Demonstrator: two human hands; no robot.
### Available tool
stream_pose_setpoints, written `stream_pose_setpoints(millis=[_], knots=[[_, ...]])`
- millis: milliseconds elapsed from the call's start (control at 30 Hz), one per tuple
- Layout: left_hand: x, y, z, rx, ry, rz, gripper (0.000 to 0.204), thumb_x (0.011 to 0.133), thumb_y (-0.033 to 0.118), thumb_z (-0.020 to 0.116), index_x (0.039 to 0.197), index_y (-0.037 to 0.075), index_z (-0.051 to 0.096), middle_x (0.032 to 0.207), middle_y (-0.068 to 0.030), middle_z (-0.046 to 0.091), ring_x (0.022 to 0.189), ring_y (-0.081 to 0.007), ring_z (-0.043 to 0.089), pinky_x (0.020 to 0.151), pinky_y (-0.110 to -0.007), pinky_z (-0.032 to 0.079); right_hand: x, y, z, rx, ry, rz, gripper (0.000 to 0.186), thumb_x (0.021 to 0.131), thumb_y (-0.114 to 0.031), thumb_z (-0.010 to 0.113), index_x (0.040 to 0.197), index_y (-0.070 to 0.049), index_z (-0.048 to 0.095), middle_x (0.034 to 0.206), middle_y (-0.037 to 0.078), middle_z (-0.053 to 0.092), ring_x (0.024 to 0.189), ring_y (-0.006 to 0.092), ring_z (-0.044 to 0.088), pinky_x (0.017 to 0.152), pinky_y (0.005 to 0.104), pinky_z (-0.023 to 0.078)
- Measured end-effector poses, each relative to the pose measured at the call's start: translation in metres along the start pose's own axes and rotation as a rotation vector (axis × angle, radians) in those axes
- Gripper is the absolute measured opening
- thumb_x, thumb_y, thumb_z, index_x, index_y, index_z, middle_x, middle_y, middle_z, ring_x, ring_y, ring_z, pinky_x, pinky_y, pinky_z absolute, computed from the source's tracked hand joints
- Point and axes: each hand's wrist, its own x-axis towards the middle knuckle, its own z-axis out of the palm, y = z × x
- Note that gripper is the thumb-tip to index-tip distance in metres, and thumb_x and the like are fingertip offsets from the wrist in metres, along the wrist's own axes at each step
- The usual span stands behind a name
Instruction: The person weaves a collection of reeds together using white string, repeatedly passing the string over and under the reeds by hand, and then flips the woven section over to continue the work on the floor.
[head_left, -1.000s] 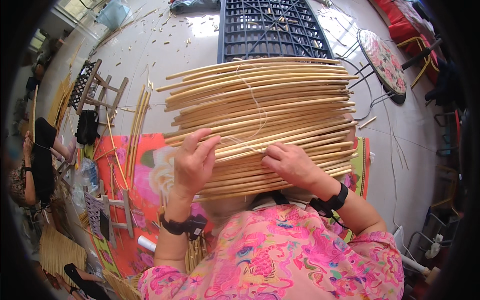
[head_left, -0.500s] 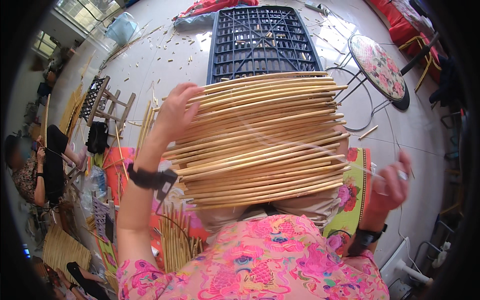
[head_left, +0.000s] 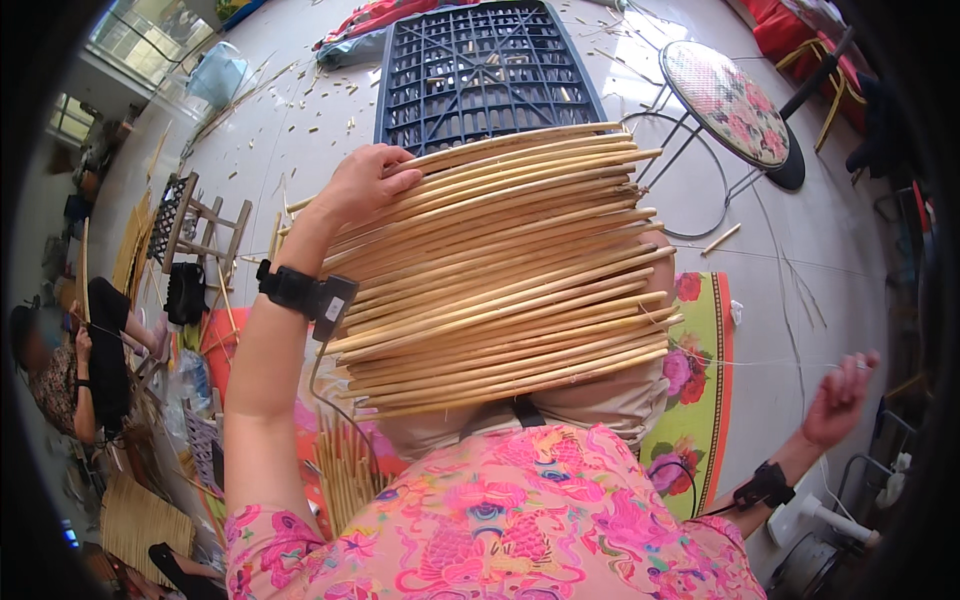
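Observation:
A mat of pale straight reed stalks (head_left: 510, 265) rests across my lap, its rows running left to right with uneven ends. At its far left corner my left hand (head_left: 368, 185) is closed, fingers curled over the outermost stalks. My right hand (head_left: 840, 402) is out to the far right, away from the mat, with its fingers closed and raised. From the mat's right side a thin whitish thread (head_left: 765, 364) runs across to this hand. Where the fingers pinch it is too small to make out.
Beyond the mat stands a dark blue slatted plastic crate (head_left: 485, 75). A round flowered stool (head_left: 725, 103) is at the far right, and a wooden chair (head_left: 200, 225) at the left. Upright cut stalks (head_left: 345, 465) stand by my left side. Another person (head_left: 60, 370) sits at the left.
My right hand has swung outward to the right, drawing the slack thread straighter. My left hand has closed on the mat's far left corner. The whole view has shifted slightly.

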Motion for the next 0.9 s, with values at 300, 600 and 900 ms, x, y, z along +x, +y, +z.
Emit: stream_pose_setpoints(millis=[300,600,900], knots=[[-0.006,0.007,-0.017,-0.209,-0.103,-0.027,0.022,0.089,0.025,0.062,0.093,0.003,0.062,0.072,-0.0069,0.058,0.07,-0.0136,0.052,0.067,-0.029,0.045,-0.104,0.199,0.043,-0.267,-0.307,1.59,0.016,0.098,-0.017,0.048,0.105,-0.005,0.056,0.065,-0.006,0.038,0.054,0.0043,0.031,0.047,0.0198,0.025],[-0.038,0.055,-0.05,-0.026,-0.029,0.084,0.022,0.09,0.023,0.061,0.095,0.002,0.061,0.073,-0.0094,0.061,0.069,-0.0142,0.055,0.066,-0.03,0.046,-0.128,0.265,0.048,-0.143,0.073,1.631,0.027,0.09,-0.031,0.065,0.074,-0.016,0.05,0.057,-0.009,0.028,0.047,0.0039,0.023,0.042,0.0216,0.017],[-0.072,0.061,-0.094,-0.111,0.054,0.026,0.021,0.093,0.022,0.059,0.093,0.001,0.062,0.073,0.002,0.058,0.068,-0.0053,0.05,0.062,-0.022,0.042,-0.091,0.245,0.09,-0.596,-0.156,1.066,0.018,0.084,-0.022,0.07,0.091,-0.008,0.062,0.065,-0.004,0.052,0.049,0.0039,0.039,0.044,0.019,0.027]])
